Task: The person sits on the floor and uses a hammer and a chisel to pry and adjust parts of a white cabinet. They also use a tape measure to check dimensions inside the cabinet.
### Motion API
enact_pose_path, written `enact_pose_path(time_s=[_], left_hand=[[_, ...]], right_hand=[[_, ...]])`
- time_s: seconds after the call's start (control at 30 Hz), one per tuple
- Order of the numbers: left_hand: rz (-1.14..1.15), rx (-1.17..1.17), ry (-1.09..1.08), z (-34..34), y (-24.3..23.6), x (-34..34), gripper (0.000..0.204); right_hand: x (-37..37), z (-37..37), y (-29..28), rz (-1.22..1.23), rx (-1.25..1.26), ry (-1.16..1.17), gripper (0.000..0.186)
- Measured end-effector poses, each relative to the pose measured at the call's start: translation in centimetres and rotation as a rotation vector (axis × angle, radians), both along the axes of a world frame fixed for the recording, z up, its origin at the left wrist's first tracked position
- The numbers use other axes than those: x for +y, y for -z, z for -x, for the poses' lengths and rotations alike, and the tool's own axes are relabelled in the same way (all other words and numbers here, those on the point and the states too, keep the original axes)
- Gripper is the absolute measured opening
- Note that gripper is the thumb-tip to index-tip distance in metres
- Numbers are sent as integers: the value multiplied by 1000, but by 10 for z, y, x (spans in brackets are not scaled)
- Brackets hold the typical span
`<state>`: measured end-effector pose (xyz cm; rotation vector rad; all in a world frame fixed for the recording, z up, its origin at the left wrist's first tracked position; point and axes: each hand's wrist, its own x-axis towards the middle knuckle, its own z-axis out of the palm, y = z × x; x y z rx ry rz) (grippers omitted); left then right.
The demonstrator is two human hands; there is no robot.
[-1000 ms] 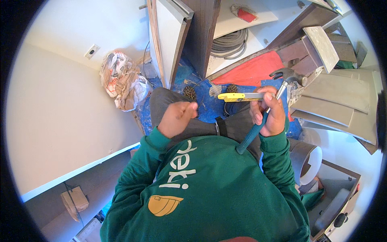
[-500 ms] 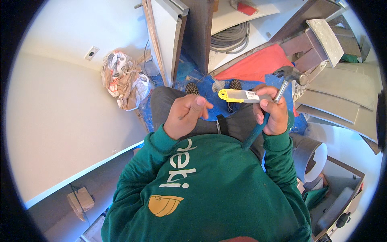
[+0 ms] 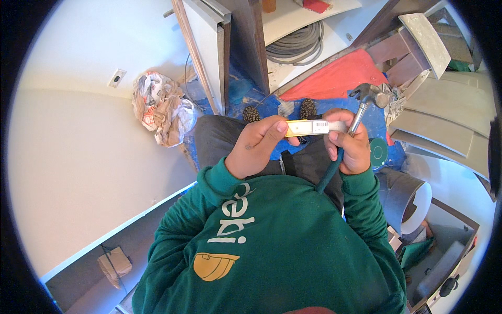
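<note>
A narrow flat plastic case (image 3: pixel 304 127), see-through with a yellow end and a white label, spans the gap between my two hands. Thumb and fingers of my left hand (image 3: pixel 257 147) are pinched on its yellow end. My right hand (image 3: pixel 355 149) grips the case's other end along with a claw hammer (image 3: pixel 360 116). The hammer's metal head sticks up above my right fingers, and its dark green grip slants down toward my sweater. My right fingers cover part of the case and of the hammer's shaft.
Crumpled plastic and paper bags (image 3: pixel 157 107) lie by the left wall. A coil of grey cable (image 3: pixel 298 44) rests in the cabinet ahead. Red cloth (image 3: pixel 340 76) covers floor there. Curved panels (image 3: pixel 439 120) are stacked right, above a wide tube (image 3: pixel 402 201) and an open drawer (image 3: pixel 444 230).
My left hand has moved right and closed on the yellow end of the case. The right hand keeps its hold on the case and the hammer.
</note>
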<state>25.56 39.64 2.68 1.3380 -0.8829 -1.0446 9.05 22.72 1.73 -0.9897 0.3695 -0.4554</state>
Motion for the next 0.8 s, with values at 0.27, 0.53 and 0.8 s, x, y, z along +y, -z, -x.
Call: enact_pose_path(time_s=[0.27, 0.53, 0.8], left_hand=[[-46, -139, -72, 3, -8, -5, 47], [32, 97, -103, 8, 6, -7, 52], [79, 325, -114, 12, 10, -2, 49]], right_hand=[[-4, -9, 4, 9, 162, 27, 26], [-3, -13, 10, 43, 70, 32, 22], [3, -12, 8, -7, -51, 28, 22]])
